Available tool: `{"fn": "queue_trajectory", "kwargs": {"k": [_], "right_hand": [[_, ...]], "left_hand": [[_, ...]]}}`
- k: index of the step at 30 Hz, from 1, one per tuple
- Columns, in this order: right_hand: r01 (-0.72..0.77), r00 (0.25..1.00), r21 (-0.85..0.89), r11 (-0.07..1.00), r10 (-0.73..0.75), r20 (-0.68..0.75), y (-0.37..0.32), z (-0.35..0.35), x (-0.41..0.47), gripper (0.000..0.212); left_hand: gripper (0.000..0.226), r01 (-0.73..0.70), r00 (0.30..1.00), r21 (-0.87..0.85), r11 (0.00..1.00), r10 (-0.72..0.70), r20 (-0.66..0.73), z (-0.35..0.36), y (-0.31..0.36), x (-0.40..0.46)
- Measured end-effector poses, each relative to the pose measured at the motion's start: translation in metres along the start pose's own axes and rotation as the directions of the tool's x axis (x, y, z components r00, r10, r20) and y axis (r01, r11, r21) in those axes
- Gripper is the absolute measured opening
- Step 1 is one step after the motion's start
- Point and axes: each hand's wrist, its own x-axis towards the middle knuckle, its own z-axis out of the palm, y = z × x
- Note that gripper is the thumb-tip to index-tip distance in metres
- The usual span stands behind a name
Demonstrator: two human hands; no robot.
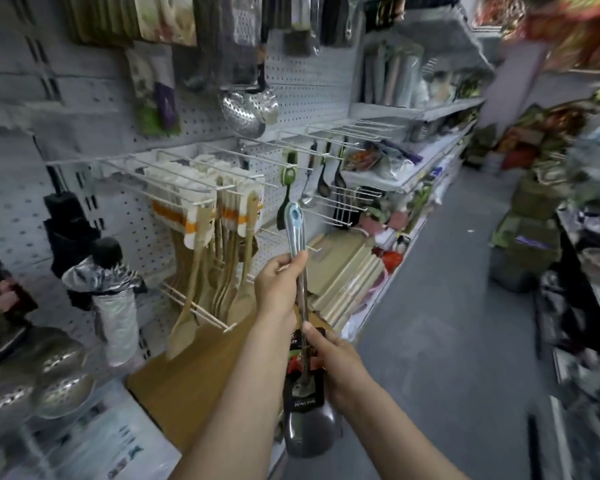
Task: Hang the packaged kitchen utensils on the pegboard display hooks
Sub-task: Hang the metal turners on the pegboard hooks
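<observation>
Ladle (302,327) near-vertical, blue hang-end up, bowl down. Left hand (279,282) grips handle; right hand (333,362) pinches shaft.

- Long-handled steel ladle (302,292) with a pale blue hanging loop at its top end: upright, bowl lowest, held in front of the display.
- Dark printed card sleeve (303,375) wrapped round the lower shaft, just above the bowl.
- White perforated pegboard (302,88) with white wire hooks (340,206) projecting outward; several near the ladle's loop are bare.
</observation>
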Motion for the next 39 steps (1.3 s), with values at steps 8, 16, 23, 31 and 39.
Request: {"fn": "queue_trajectory", "kwargs": {"k": [8,16,23,31,39], "right_hand": [[-0.021,0.998,-0.006,1.000,0.021,0.061,-0.028,-0.035,0.093,0.071],[-0.007,0.955,-0.110,0.994,0.039,0.293,-0.087,-0.075,0.191,0.073],[-0.058,0.878,-0.180,0.982,0.136,0.459,-0.120,-0.100,0.256,0.085],[-0.091,0.808,-0.196,0.976,0.188,0.559,-0.129,-0.130,0.297,0.072],[-0.100,0.755,-0.192,0.976,0.201,0.625,-0.136,-0.121,0.317,0.068]], "left_hand": [[0.014,-0.031,0.998,0.059,0.998,0.034,-0.052,0.055,-0.014,0.069],[0.018,-0.124,0.971,-0.011,0.992,0.119,-0.207,0.116,-0.015,0.132],[0.010,-0.205,0.908,-0.038,0.978,0.175,-0.381,0.166,-0.018,0.167],[0.009,-0.274,0.851,-0.014,0.962,0.236,-0.469,0.196,-0.040,0.182],[0.015,-0.270,0.806,0.031,0.962,0.244,-0.540,0.197,-0.037,0.200]]}}
